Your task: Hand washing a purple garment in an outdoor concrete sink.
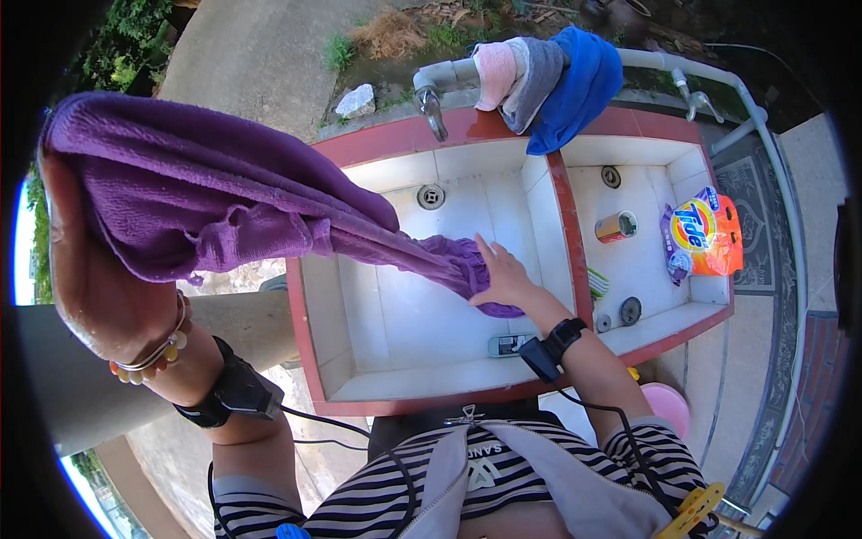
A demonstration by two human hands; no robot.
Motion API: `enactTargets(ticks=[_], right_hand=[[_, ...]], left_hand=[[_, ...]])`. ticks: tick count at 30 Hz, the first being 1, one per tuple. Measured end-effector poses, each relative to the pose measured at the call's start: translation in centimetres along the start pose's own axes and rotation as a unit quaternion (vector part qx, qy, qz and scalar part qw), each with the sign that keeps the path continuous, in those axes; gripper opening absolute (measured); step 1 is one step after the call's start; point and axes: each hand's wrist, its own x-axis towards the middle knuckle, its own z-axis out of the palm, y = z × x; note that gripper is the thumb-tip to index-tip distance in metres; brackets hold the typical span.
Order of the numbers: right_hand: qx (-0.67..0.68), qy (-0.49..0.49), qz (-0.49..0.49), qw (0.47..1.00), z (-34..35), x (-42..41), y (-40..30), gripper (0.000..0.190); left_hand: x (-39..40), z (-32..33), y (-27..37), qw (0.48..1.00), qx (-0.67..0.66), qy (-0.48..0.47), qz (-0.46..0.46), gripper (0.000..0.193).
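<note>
A purple terry towel point(269, 182) stretches slantwise down from the left into the larger basin of a white-tiled sink point(431, 330). My left hand point(101, 269) is raised high at the far left, gripping the towel's wide upper end; folds of cloth cover its fingers. The lower part of the towel is twisted and bunched. Over that bunched part is my right hand point(504, 275), its thumb and fingers spread apart; it appears to touch the cloth without closing around it. A green bar-like object point(510, 345) with a dark label lies on the basin floor below this hand.
Red tile rims the sink, with a divider point(569, 229). In the smaller basin are a can point(615, 226), a green-bristled brush point(597, 283) and a Tide bag point(704, 232) leaning over the rim. A tap point(429, 111) and hanging cloths point(576, 87) are at the back.
</note>
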Motion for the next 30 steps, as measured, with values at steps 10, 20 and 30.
enactTargets(ticks=[10, 20, 30], right_hand=[[0.278, -0.014, 0.029, 0.960, -1.5, 4.9, -2.7, 0.036], [0.335, 0.092, -0.178, 0.921, -3.1, -0.4, -13.9, 0.051], [0.294, 0.241, 0.033, 0.924, -4.2, 6.2, -5.3, 0.039]], left_hand=[[-2.0, -5.2, -9.7, 0.913, 0.235, 0.329, -0.054, 0.022], [-17.3, -4.1, -35.4, 0.778, -0.439, 0.177, -0.412, 0.054], [-13.7, -1.4, -34.6, 0.779, -0.269, 0.372, -0.427, 0.047]])
